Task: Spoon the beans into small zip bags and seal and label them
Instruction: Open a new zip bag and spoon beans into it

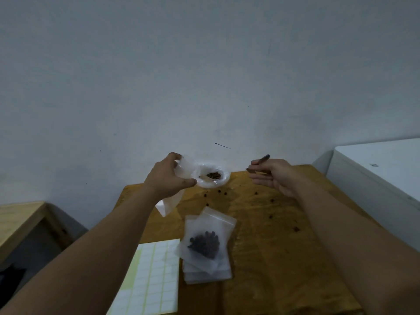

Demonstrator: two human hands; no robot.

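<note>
My left hand (169, 178) pinches an empty clear zip bag (169, 204) that hangs down over the table's far left part. Just right of it sits a white plastic bag (213, 178) opened like a bowl, with brown beans (213, 175) inside. My right hand (272, 176) hovers to the right of that bowl and grips a dark wooden spoon (259, 163), its handle sticking up past the fingers. Nearer to me a filled zip bag of dark beans (204, 244) lies on a stack of empty zip bags (208, 272). A sheet of white labels (154, 278) lies to their left.
The wooden table (272, 258) stands against a pale wall. Several loose beans (270, 200) are scattered across its far half. A white cabinet (381, 169) stands at the right, and a second wooden table (18, 219) at the left.
</note>
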